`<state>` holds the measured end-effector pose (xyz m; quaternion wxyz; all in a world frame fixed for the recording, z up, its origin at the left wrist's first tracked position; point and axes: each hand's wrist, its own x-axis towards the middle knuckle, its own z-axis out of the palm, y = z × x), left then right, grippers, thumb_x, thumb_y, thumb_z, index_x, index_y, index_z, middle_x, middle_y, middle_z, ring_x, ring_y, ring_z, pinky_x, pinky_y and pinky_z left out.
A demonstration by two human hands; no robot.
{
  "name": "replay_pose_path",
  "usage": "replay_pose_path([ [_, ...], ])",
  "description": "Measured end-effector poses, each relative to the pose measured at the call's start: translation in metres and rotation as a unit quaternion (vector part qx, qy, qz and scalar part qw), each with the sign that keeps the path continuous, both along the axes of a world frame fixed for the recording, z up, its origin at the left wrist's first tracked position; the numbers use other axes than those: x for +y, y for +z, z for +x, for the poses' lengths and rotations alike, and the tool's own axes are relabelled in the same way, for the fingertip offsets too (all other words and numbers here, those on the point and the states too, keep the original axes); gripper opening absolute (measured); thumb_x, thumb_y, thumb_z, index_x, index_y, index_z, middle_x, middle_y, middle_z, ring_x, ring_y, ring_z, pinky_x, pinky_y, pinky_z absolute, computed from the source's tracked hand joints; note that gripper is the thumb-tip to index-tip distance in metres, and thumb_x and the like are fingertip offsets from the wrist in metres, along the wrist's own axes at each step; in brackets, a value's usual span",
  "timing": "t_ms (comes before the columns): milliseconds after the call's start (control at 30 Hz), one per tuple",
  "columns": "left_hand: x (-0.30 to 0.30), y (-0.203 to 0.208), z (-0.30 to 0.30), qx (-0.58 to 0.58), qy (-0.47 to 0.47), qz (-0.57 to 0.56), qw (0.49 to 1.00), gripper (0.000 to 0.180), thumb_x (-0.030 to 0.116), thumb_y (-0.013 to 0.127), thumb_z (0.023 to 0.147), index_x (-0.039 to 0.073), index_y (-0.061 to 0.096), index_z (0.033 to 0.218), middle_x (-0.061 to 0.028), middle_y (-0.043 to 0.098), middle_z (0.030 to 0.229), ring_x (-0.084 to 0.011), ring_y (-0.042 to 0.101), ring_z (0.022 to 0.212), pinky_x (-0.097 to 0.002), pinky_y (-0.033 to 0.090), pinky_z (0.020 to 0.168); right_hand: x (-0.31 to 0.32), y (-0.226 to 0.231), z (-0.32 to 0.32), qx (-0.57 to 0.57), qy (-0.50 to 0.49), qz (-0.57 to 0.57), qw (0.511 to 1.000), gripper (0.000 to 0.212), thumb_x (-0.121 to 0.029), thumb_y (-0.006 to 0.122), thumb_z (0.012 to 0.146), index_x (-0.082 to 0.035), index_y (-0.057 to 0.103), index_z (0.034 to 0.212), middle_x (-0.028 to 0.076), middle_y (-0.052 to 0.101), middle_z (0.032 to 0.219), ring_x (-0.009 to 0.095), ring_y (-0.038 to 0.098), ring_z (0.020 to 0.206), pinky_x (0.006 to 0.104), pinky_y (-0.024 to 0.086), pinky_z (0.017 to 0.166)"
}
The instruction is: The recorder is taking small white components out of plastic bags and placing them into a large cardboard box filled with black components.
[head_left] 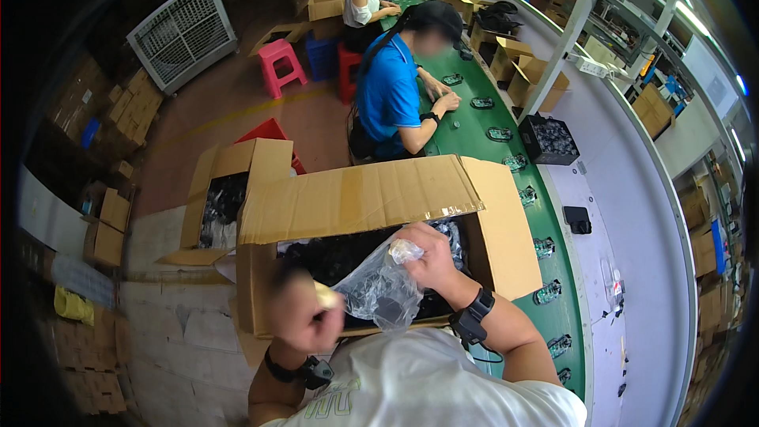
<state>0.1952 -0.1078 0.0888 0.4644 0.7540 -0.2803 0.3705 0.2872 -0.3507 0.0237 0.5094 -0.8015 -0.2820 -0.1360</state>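
My right hand (433, 259) is closed on the bunched top of a clear plastic bag (383, 289). The bag hangs over an open cardboard box (360, 194) in front of me, and a dark shape shows through its lower part. Motion smears my left hand (307, 318), which is raised over the box's left side, beside the bag. A pale yellow patch shows at its fingers; whether it holds anything is unclear. Dark pieces and more clear plastic lie inside the box, partly hidden by the bag and my hands.
A green conveyor belt (484, 120) with several dark device parts runs along the right. A person in blue (387, 83) works at it just beyond the box. Another open box (204, 190) stands to the left. A black bin (549, 141) sits past the belt; a pink stool (281, 63) is farther off.
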Motion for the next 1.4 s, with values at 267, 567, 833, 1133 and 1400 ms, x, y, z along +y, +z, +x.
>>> replay_pose_path([
  [267, -0.033, -0.021, 0.020, 0.318, -0.043, 0.040, 0.946, 0.025, 0.015, 0.075, 0.090, 0.000, 0.066, 0.107, -0.0132, 0.070, 0.083, -0.0228, 0.069, 0.067, -0.0310, 0.055, 0.062, 0.008, -0.004, -0.002, 0.056, 0.045, 0.085, 0.994, 0.016, -0.007, 0.068, 0.084, 0.002, 0.069, 0.098, 0.015, 0.069, 0.094, 0.028, 0.069, 0.087, 0.0362, 0.054, 0.080],
  [567, -0.053, -0.078, 0.057, 0.459, -0.289, -0.316, 0.778, 0.048, 0.009, 0.075, 0.091, -0.001, 0.054, 0.133, -0.0064, 0.063, 0.122, -0.0110, 0.063, 0.108, -0.0296, 0.052, 0.093, 0.021, -0.016, -0.007, 0.183, 0.178, 0.336, 0.907, 0.036, -0.033, 0.064, 0.098, -0.005, 0.054, 0.118, 0.017, 0.054, 0.136, 0.023, 0.051, 0.127, 0.0388, 0.040, 0.108],
  [833, -0.059, -0.085, 0.050, 0.408, -0.189, -0.282, 0.848, 0.050, 0.003, 0.077, 0.081, 0.002, 0.060, 0.128, -0.0073, 0.068, 0.116, -0.0164, 0.066, 0.106, -0.0333, 0.053, 0.091, 0.016, 0.001, 0.003, -0.036, 0.228, -0.011, 0.973, 0.065, -0.041, 0.067, 0.089, -0.005, 0.051, 0.140, 0.022, 0.042, 0.154, 0.044, 0.031, 0.147, 0.0519, 0.019, 0.121],
  [1133, -0.027, -0.059, 0.054, 0.217, -0.073, 0.082, 0.970, 0.025, -0.002, 0.073, 0.074, 0.004, 0.070, 0.098, -0.0138, 0.066, 0.098, -0.0316, 0.069, 0.088, -0.0388, 0.055, 0.078, 0.026, -0.011, -0.005, 0.332, 0.284, 0.299, 0.848, 0.099, -0.051, 0.079, 0.084, -0.002, 0.032, 0.155, 0.015, 0.038, 0.158, 0.027, 0.037, 0.146, 0.0415, 0.027, 0.121],
  [1400, -0.042, -0.051, 0.057, 0.145, 0.065, 0.193, 0.968, 0.044, 0.016, 0.074, 0.076, 0.002, 0.063, 0.117, -0.0173, 0.060, 0.105, -0.0393, 0.061, 0.095, -0.0500, 0.048, 0.088, 0.043, -0.023, -0.003, 0.421, 0.319, 0.350, 0.773, 0.084, -0.012, 0.079, 0.089, -0.008, 0.031, 0.158, 0.006, 0.052, 0.142, 0.017, 0.053, 0.128, 0.0328, 0.044, 0.108],
])
